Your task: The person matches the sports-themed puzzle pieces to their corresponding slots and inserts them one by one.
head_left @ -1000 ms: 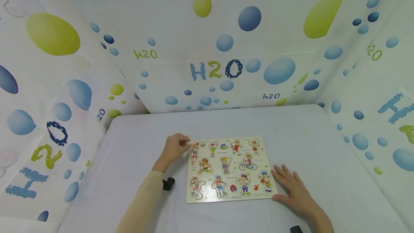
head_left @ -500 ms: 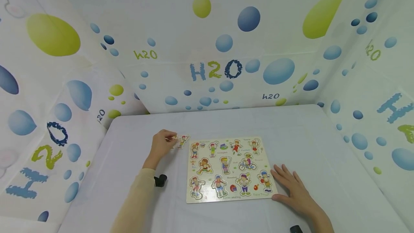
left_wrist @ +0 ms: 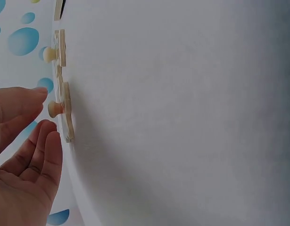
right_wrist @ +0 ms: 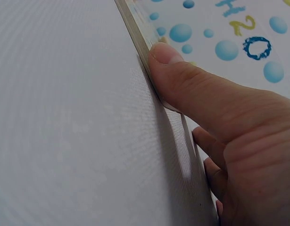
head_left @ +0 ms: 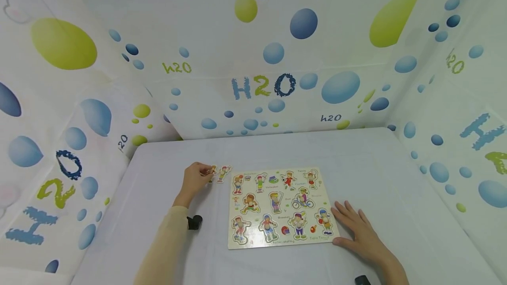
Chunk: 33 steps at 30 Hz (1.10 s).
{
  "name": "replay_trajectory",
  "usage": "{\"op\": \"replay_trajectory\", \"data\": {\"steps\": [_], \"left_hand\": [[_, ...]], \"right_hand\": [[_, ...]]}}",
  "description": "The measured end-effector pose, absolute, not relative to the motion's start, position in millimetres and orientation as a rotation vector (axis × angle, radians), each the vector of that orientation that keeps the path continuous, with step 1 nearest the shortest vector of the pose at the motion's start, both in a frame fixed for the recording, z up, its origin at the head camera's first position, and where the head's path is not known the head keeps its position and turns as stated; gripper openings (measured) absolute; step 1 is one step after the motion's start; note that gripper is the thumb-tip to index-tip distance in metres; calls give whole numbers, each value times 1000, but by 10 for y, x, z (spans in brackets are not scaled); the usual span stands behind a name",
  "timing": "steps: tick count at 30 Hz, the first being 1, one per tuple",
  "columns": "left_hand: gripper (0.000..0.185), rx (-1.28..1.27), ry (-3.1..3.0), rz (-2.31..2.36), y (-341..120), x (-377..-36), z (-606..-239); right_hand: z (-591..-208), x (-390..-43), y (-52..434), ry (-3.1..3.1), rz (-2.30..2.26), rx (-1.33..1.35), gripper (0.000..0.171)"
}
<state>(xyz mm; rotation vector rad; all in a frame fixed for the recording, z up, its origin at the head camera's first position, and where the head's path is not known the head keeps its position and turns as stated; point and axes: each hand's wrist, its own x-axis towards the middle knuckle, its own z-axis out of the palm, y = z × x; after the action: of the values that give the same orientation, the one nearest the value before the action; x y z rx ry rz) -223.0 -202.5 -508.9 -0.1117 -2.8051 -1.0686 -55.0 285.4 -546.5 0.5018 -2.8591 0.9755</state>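
Note:
My left hand (head_left: 194,182) hovers with bent fingers at a flat figure-shaped puzzle piece (head_left: 213,170), left of the puzzle board. The left wrist view shows the thumb and fingers apart around that piece's wooden knob (left_wrist: 55,109), with a gap between skin and knob. Just beside it lies a second knobbed piece, a child figure in yellow and green (head_left: 222,174). The wooden puzzle board (head_left: 255,218) carries several rows of sports figures. Fingers spread, my right hand (head_left: 362,234) rests by the board's lower right corner; its thumb (right_wrist: 166,56) touches the board's edge.
A white cloth (head_left: 396,179) covers the table. Behind and at both sides stand white curtains (head_left: 214,34) printed with blue and green drops. A black strap part (head_left: 195,222) sits at the left wrist, and another (head_left: 362,280) near the right.
My left hand has moved left from the board's upper left corner, uncovering the two loose pieces, and its fingers have drawn back slightly. The right hand and the board have stayed put.

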Motion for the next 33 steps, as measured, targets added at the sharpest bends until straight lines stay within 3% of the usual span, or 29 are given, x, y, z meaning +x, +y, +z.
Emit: {"op": "replay_trajectory", "data": {"steps": [33], "left_hand": [[14,-102,-2852,-915,-2010,-2267,-5112]], "right_hand": [[-5468,-547,2856,-2835,968,523,77]]}}
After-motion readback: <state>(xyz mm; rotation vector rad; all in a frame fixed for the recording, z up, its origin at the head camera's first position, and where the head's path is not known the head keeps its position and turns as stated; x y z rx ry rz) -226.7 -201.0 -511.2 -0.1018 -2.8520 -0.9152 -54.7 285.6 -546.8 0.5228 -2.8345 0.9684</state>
